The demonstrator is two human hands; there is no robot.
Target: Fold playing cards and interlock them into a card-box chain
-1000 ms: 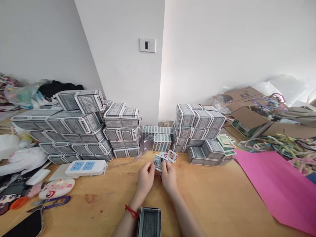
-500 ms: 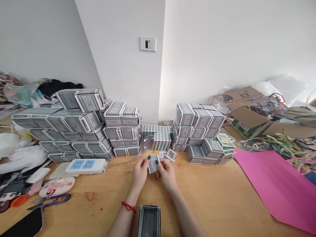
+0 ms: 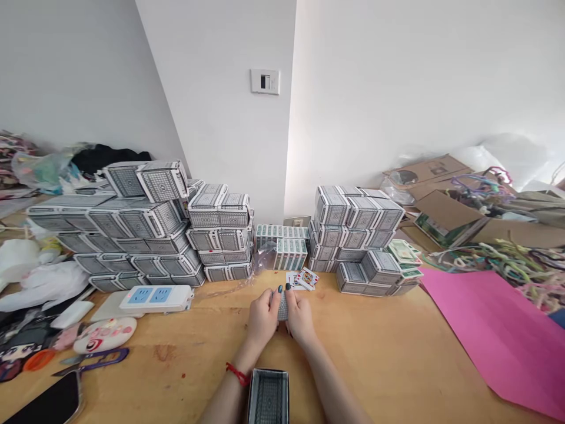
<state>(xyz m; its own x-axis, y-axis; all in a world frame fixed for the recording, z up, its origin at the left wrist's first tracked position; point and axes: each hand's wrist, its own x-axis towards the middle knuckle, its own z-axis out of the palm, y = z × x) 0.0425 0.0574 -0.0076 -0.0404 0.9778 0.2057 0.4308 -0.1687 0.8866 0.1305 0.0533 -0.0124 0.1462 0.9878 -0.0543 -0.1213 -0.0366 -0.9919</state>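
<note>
Between both hands, above the middle of the table, is a playing card [image 3: 282, 307] with a grey patterned back; whether it is one card or several I cannot tell. My left hand [image 3: 263, 318] is closed on its left edge, thumb on top. My right hand [image 3: 301, 318] grips the right edge the same way. Just beyond the hands lie loose playing cards [image 3: 302, 279], face up. Between my forearms stands an open-topped box [image 3: 269, 397] made of the same grey patterned cards.
Stacked card-built boxes stand at the back left [image 3: 145, 224] and back right [image 3: 359, 224]. Green-edged card packs [image 3: 290, 254] sit between them. At left are a power strip [image 3: 156, 298], scissors [image 3: 95, 360] and a phone [image 3: 48, 403]; at right, pink paper [image 3: 494, 335].
Both hands have drawn closer together and slightly nearer to me. The card has turned from tilted to nearly straight, and more of it is covered by my fingers.
</note>
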